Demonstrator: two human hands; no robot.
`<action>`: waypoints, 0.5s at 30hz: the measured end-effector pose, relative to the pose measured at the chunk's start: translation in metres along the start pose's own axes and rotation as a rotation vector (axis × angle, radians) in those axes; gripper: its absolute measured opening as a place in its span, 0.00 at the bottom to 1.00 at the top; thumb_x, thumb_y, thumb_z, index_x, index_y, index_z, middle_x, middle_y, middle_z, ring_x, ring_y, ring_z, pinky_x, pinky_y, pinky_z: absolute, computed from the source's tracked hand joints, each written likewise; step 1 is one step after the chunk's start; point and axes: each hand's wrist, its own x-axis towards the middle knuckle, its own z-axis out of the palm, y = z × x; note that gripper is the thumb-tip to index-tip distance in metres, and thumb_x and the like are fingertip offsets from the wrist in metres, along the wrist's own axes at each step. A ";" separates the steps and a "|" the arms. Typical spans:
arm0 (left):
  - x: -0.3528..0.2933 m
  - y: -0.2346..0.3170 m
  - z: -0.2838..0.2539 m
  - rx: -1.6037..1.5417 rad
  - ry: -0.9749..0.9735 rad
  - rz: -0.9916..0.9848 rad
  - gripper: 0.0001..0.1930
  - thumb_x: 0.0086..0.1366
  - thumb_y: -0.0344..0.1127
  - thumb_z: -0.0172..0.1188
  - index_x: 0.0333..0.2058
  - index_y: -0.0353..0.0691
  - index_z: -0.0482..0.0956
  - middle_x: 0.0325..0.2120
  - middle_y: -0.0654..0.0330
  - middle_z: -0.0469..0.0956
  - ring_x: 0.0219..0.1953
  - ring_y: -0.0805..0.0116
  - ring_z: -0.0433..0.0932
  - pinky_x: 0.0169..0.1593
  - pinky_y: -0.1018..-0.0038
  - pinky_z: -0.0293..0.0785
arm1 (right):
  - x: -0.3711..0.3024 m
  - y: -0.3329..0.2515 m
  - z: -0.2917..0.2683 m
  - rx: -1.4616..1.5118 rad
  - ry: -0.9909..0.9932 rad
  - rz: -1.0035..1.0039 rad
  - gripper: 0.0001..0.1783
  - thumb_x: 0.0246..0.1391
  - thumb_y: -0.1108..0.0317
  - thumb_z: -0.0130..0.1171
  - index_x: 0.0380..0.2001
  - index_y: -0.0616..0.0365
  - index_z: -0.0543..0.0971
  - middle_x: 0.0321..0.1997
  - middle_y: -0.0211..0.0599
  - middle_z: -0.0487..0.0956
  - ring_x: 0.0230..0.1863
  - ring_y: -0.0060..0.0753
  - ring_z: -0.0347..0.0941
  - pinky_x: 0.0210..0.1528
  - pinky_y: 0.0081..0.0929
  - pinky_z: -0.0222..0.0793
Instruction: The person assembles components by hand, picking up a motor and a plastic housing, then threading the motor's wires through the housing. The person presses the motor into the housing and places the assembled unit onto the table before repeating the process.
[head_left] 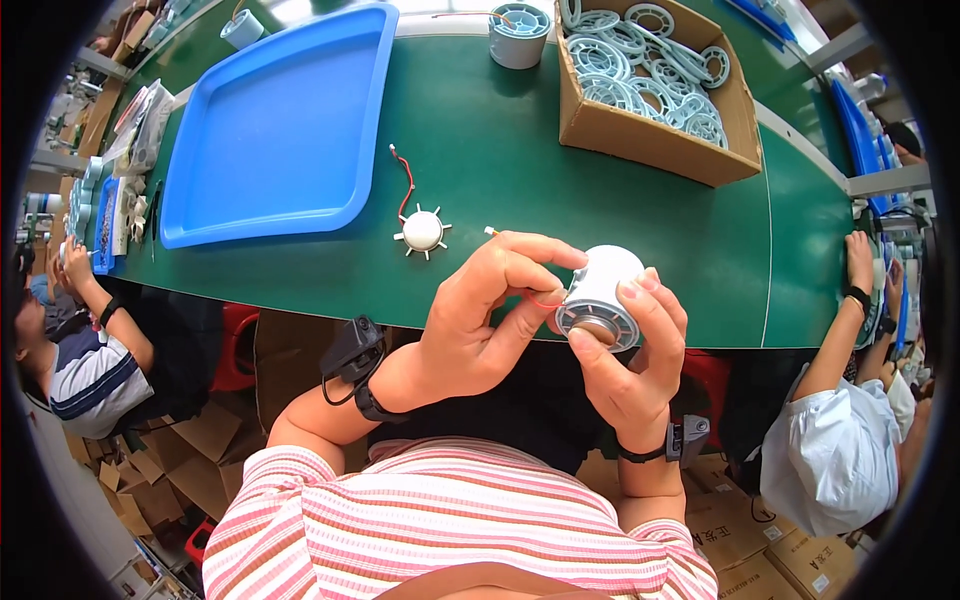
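Note:
My right hand [640,345] grips a white cylindrical housing [610,268] above the table's near edge. The ribbed end of the housing faces me, with a metallic, brownish round part at its middle. My left hand [480,315] is closed at the housing's left side, pinching a thin red wire [540,298]; its fingertips touch or almost touch the housing. A small white connector [490,231] pokes out beyond the left knuckles. On the table ahead lies a white round part with short spokes [422,231], a red wire [408,180] running from it.
A blue tray [275,130] lies at the far left of the green table [480,130]. A cardboard box [650,155] of pale ring-shaped parts stands far right, beside another cylindrical housing [518,45]. Co-workers sit at both sides; cartons [740,520] lie on the floor.

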 end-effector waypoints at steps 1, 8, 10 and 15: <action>0.000 0.001 -0.001 0.025 -0.007 0.009 0.09 0.72 0.22 0.55 0.49 0.32 0.70 0.57 0.41 0.71 0.39 0.73 0.80 0.41 0.77 0.81 | -0.001 -0.001 -0.001 -0.009 -0.006 0.006 0.24 0.47 0.81 0.72 0.46 0.45 0.83 0.59 0.50 0.73 0.57 0.54 0.75 0.58 0.43 0.76; 0.024 0.105 -0.015 0.695 -0.134 -0.099 0.10 0.64 0.19 0.61 0.44 0.32 0.76 0.48 0.46 0.78 0.41 0.62 0.83 0.41 0.72 0.81 | 0.000 0.082 -0.050 -0.110 0.315 0.453 0.22 0.59 0.79 0.65 0.57 0.59 0.77 0.63 0.47 0.74 0.59 0.40 0.74 0.60 0.36 0.75; 0.046 0.117 -0.023 0.954 -0.250 -0.066 0.09 0.62 0.20 0.61 0.42 0.32 0.77 0.46 0.46 0.79 0.42 0.57 0.82 0.43 0.69 0.80 | -0.014 0.112 -0.068 -0.075 0.353 0.518 0.21 0.61 0.79 0.64 0.57 0.59 0.76 0.62 0.46 0.74 0.59 0.37 0.74 0.60 0.34 0.75; 0.152 0.057 -0.074 1.483 -0.411 0.101 0.09 0.65 0.27 0.58 0.43 0.31 0.79 0.50 0.47 0.78 0.50 0.43 0.78 0.53 0.59 0.76 | -0.019 0.138 -0.075 -0.093 0.381 0.651 0.18 0.64 0.77 0.61 0.56 0.60 0.77 0.61 0.42 0.76 0.60 0.35 0.74 0.61 0.33 0.73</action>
